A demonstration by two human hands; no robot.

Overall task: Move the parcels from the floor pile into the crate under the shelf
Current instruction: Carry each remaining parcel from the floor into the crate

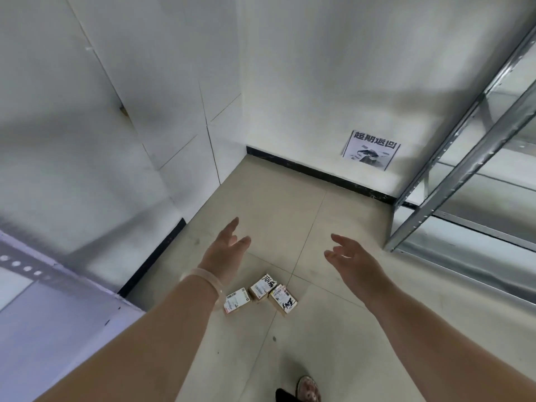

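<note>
Parcels [261,295] lie on beige floor tiles [333,329] below spread, empty left hand [224,250] and right hand [352,261].

Head camera looks steeply down from standing height at floor [333,227].

Parcel storeroom, bare metal shelving [464,169], labelled parcels [261,295] on tiled floor [333,343], wall notice [371,150]

Both bare arms reach forward and down. The left hand [224,250] and right hand [352,261] are empty, fingers spread loosely, palms turned inward. A pale translucent wristband [204,278] circles the left wrist.
</note>
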